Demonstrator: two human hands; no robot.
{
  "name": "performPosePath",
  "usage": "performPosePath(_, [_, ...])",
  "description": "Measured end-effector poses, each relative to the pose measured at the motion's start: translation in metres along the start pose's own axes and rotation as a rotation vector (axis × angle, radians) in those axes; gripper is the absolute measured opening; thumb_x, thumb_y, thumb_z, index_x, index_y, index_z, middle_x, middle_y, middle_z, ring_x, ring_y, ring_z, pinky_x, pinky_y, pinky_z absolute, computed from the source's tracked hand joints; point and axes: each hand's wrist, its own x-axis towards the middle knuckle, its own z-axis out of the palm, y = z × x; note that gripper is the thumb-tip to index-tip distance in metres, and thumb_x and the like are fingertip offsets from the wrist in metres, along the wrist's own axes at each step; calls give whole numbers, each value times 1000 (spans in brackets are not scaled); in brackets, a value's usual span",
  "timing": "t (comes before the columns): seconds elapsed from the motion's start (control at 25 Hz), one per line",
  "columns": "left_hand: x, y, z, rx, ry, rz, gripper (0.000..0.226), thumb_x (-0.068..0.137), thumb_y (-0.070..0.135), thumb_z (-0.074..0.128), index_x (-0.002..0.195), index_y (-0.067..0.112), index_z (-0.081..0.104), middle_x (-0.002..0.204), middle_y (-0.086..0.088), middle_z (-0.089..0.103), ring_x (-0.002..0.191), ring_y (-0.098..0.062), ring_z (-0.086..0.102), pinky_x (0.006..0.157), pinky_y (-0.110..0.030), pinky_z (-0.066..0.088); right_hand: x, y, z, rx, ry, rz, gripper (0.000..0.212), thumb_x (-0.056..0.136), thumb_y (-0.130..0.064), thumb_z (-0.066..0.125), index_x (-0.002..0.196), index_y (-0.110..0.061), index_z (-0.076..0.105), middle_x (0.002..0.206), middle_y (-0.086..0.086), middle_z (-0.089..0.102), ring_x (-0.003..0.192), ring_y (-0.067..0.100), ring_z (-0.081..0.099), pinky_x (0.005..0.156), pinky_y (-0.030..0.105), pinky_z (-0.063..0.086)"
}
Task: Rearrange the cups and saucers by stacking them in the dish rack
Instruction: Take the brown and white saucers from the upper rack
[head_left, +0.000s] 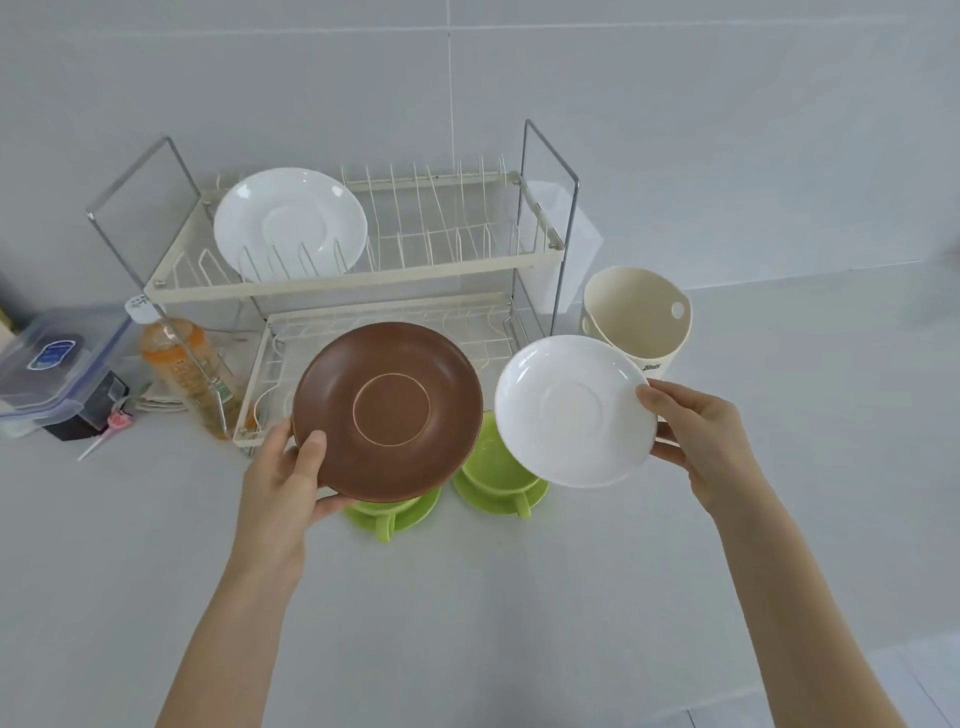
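- At the far left edge of the frame, a clear lidded container (54, 364) sits on the pale grey counter (467, 597), with an orange bottle (184, 371) just to its right, beside the rack.
- The two-tier wire dish rack (332, 291) stands at upper centre against a wall of large pale grey tiles (675, 104); a white saucer in the rack (290, 222) stands upright at the left end of the top tier.
- Left of centre, the left hand (291, 483) grips the lower-left rim of a brown saucer (388, 411), thumb on its face and fingers curled behind, holding it tilted toward the camera in front of the lower tier.
- Beneath the raised saucers, two green cups (496, 462) rest on green saucers (400, 512) on the counter, partly hidden.
- Right of centre, the right hand (696, 441) pinches the right rim of a white saucer (574, 410), thumb on top and fingers under, raised above the counter.
- Behind it, a cream plastic caddy (636, 317) stands just right of the rack.
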Motion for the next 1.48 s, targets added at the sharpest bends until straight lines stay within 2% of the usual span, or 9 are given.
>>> performPosePath(0.28, [-38,-50,4,33,6,-180,30,95,13,41,123,18,49,103,-6,61,82,-13,61,61,-29,49,-18,51,-25,-19,24,145,13,89,-13,55,97,-16,64,84,-4,65,74,17,61,52,17,53])
performPosePath(0.4, [-54,-73,8,46,-2,-254,29,94,14,42,123,17,49,107,-10,60,81,-16,62,50,-23,56,-22,73,-36,-27,40,218,14,88,-12,55,99,-14,64,84,-3,64,75,18,61,58,23,50])
performPosePath(0.48, [-65,-87,12,55,5,-302,27,94,14,43,120,17,50,109,-13,59,80,-17,62,46,-16,54,-25,87,-41,-36,41,262,14,88,-12,55,99,-14,64,83,-2,64,75,18,61,53,19,52])
performPosePath(0.6, [-79,-105,19,49,7,-360,25,94,13,43,117,18,49,108,-13,59,79,-18,62,45,-16,54,-27,106,-47,-44,66,323,14,88,-12,55,99,-14,64,82,-2,63,80,23,60,49,15,53])
performPosePath(0.8, [-88,-121,23,40,39,-436,32,94,12,42,126,12,47,114,-13,57,80,-24,61,70,-37,50,-27,127,-53,-45,96,375,26,88,-11,55,113,-6,63,94,7,63,94,29,57,60,24,48])
performPosePath(0.96, [-85,-128,24,38,65,-462,31,95,11,42,125,13,47,111,-12,57,76,-23,62,78,-40,47,-25,136,-54,-18,119,406,28,88,-11,56,115,-5,62,104,12,61,98,31,57,63,25,49])
performPosePath(1.2, [-79,-131,33,73,53,-470,32,94,9,42,125,12,47,108,-14,59,87,-34,60,78,-39,48,-20,143,-52,-39,134,410,27,88,-12,56,113,-6,63,106,12,63,101,32,59,74,34,51])
performPosePath(1.36, [-71,-134,35,233,28,-426,31,93,10,44,124,12,49,108,-14,60,93,-34,61,78,-39,53,-16,145,-46,-215,155,334,29,87,-13,55,113,-5,64,105,10,65,99,30,60,80,39,54])
performPosePath(1.48, [-67,-135,35,445,13,-366,34,90,13,47,124,14,51,111,-16,63,99,-36,62,88,-49,52,-16,143,-40,-436,136,256,30,88,-14,51,116,-11,63,110,8,66,97,27,59,81,37,50])
